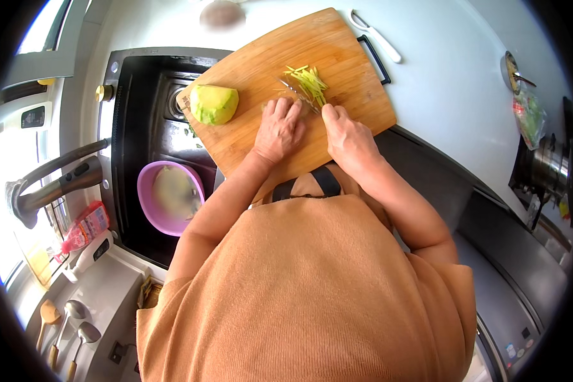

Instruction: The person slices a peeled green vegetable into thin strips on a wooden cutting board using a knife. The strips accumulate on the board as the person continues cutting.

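Note:
My right hand (350, 135) is closed around the handle of a knife (304, 99), whose narrow blade points up and left over a wooden cutting board (261, 60). Just beyond the blade lies a pile of thin yellow-green vegetable strips (311, 81). Left of the knife, my left hand (280, 132) presses down on the board with bent fingers close together; what lies under them is hidden. A large peeled piece of pale green squash or melon (214, 104) rests at the board's left edge, apart from both hands.
The board's left corner overhangs a dark sink (127, 127) holding a purple basin (148, 198) of cloudy water. A white-handled peeler (382, 43) lies beyond the board's black handle (374, 58). A faucet (60, 191) and a pink bottle (88, 228) stand left. At far right is a metal pot (552, 159).

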Available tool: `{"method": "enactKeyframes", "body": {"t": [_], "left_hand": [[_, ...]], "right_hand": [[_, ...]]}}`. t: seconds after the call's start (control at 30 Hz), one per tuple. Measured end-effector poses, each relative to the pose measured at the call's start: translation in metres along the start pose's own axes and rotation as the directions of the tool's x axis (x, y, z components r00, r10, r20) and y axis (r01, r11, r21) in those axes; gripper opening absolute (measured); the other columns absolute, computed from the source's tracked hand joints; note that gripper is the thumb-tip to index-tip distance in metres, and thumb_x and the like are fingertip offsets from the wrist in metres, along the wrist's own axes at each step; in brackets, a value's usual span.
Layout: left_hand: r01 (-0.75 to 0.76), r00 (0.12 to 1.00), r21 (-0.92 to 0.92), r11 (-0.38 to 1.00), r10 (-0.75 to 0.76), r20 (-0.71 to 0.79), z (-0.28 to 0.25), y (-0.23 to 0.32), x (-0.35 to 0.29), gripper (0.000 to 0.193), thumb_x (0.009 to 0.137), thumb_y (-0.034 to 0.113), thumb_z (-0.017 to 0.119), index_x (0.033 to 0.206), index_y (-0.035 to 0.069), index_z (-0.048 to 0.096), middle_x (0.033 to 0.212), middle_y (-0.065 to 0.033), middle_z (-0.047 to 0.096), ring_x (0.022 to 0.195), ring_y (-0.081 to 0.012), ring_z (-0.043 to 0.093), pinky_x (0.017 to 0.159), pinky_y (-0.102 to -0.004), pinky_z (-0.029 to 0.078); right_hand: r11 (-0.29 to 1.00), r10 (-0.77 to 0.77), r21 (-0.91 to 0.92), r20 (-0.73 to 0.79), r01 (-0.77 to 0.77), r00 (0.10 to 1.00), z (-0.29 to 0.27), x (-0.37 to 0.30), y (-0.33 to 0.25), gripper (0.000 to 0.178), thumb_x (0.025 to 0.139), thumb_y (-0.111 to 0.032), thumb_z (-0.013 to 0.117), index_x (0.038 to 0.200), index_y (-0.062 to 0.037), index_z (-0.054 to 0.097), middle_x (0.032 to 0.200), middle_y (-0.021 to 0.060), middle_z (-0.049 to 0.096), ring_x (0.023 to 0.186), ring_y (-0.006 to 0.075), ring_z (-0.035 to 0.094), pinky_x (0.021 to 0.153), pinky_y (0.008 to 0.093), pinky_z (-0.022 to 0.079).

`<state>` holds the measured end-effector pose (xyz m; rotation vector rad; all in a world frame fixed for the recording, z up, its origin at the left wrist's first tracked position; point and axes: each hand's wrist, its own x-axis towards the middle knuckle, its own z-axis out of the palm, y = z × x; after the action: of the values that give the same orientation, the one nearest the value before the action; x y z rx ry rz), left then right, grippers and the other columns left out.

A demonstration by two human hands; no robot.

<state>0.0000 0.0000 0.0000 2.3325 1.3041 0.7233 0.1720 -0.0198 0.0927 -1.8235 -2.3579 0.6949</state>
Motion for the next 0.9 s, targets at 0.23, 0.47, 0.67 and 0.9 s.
{"method": "enactKeyframes", "body": {"t": [0.23,0.47,0.67,0.9], "left_hand": [[-0.023,0.999,0.022,0.999,0.024,-0.043,-0.002,0.004,0.004,0.037,0.075,0.010,0.064,0.110,0.004,0.055,0.104,-0.0153,0.052,0.094,-0.0337,0.049,0.085,-0.0415,0.043],[-0.021,0.998,0.014,1.000,0.021,-0.051,-0.003,0.003,0.003,0.036,0.075,0.010,0.063,0.110,0.003,0.055,0.103,-0.0155,0.052,0.092,-0.0334,0.049,0.084,-0.0414,0.043],[-0.024,0.999,0.018,1.000,0.025,-0.022,-0.002,0.001,0.002,0.039,0.075,0.010,0.063,0.113,0.002,0.055,0.103,-0.0156,0.052,0.093,-0.0339,0.049,0.084,-0.0422,0.043],[0.005,1.000,0.013,1.000,-0.005,0.008,-0.002,0.002,0.000,0.040,0.075,0.011,0.064,0.112,0.001,0.055,0.106,-0.0161,0.052,0.097,-0.0344,0.048,0.088,-0.0420,0.042]], "right_hand": [[0.990,-0.015,0.136,-0.210,0.045,0.978,0.010,0.001,0.014,0.020,0.083,0.003,0.053,0.099,-0.0005,0.042,0.091,0.0221,0.059,0.073,0.0399,0.064,0.063,0.0433,0.055],[0.995,-0.039,0.086,-0.105,0.049,0.994,-0.001,-0.009,0.008,0.025,0.081,0.003,0.055,0.102,-0.0004,0.042,0.089,0.0204,0.057,0.072,0.0382,0.064,0.062,0.0435,0.055],[0.998,-0.068,-0.012,-0.029,0.068,0.997,-0.013,-0.013,0.003,0.028,0.079,0.003,0.058,0.103,-0.0005,0.042,0.087,0.0185,0.055,0.071,0.0351,0.065,0.062,0.0414,0.056],[0.996,-0.075,-0.040,-0.023,0.074,0.997,-0.008,-0.007,0.001,0.026,0.080,0.002,0.058,0.101,-0.0015,0.042,0.089,0.0190,0.057,0.072,0.0343,0.066,0.060,0.0406,0.056]]}}
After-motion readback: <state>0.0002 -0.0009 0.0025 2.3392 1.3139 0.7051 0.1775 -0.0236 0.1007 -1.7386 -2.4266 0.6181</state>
